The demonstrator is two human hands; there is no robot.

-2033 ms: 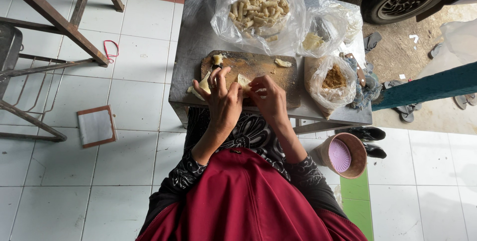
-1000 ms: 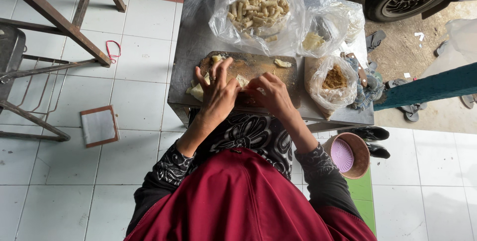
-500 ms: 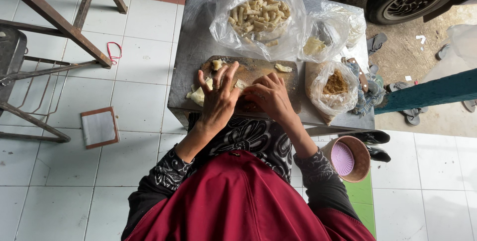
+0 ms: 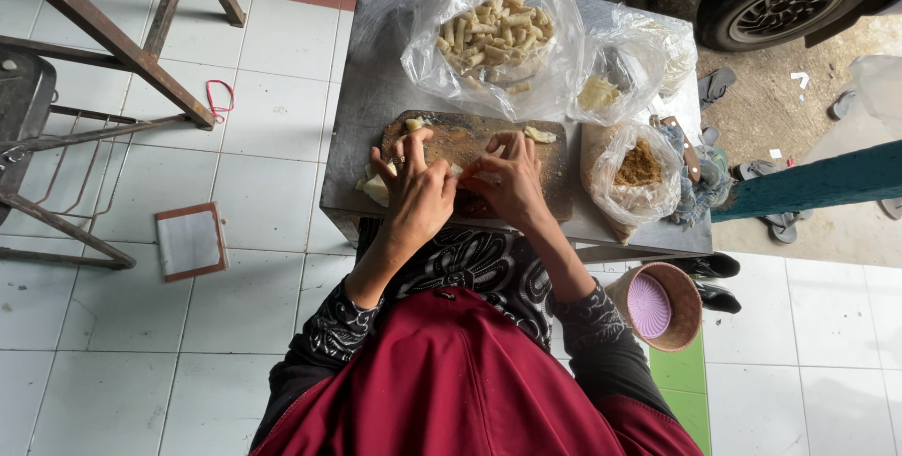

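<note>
Both hands are down on the wooden cutting board (image 4: 465, 141): the left hand (image 4: 416, 195) and right hand (image 4: 510, 182) sit close together, fingers curled onto a thin pale wrapper (image 4: 474, 174) pinched between them near the board's front edge. Just left of the left hand there's a small stack of pale wrappers (image 4: 376, 188), and further back on the grey tabletop (image 4: 362, 108) sit a clear bag of finished rolls (image 4: 493, 33) and a bag of brown filling (image 4: 639, 167).

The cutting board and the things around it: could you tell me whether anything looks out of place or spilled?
Nothing looks spilled. Both hands, left hand and right hand, work a pale wrapper on the cutting board. One pale piece lies apart at the board's far edge, and a stack of wrappers overhangs its left edge.
</note>
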